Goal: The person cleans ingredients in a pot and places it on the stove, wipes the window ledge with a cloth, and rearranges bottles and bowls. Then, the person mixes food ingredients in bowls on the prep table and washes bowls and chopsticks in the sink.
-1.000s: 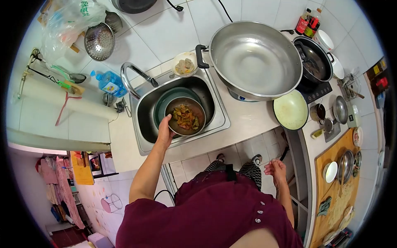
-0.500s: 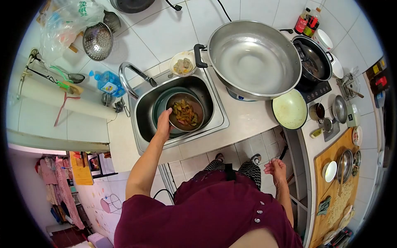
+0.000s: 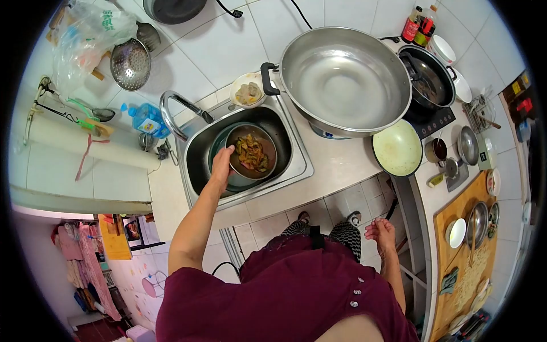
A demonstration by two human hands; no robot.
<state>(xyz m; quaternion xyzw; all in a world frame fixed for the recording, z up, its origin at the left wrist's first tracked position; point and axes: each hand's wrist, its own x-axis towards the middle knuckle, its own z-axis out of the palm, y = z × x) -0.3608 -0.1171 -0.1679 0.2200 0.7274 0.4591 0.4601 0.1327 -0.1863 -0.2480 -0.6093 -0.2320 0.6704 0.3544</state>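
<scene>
A bowl partly hides the green basin; top edge crops a pan.

The held bowl looks smooth, the faucet glossy metal, the board matt wood.

Grips the left rim of a round, brownish metal bowl of chopped orange-and-green food in the left hand, inside a rectangular stainless-steel sink and over a round, dark-green basin; hard to tell whether touching it. Holds the right hand, loosely curled, to the right of the body, well apart from the bowl. Stands at a pale counter in a maroon short-sleeved top and black-and-white patterned trousers, before a curved chrome faucet and a small white bowl of pale food. Works left of a wide, black-handled silver metal pot and a round, pale-yellow pan.
</scene>
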